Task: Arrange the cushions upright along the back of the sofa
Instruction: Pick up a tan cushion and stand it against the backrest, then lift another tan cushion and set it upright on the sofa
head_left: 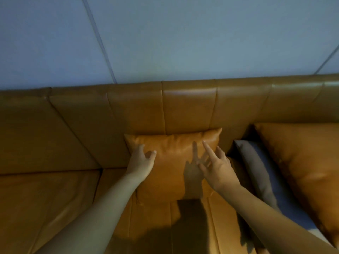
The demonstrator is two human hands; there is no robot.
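Small tan cushion (174, 162) standing upright against the sofa back (110, 110), at the centre of the view.
The left hand (142, 160) grips the cushion's 9 o'clock edge, fingers curled behind and thumb in front. The right hand (216, 165), fingers straight and spread, lies over its 3 o'clock side; contact cannot be told. A grey cushion (256, 171) and a large tan cushion (308, 162) lean at 3 o'clock.

Sofa (82, 125) bears small cushion (172, 162), large cushion (302, 162) and, seemingly, a grey cushion (256, 165).
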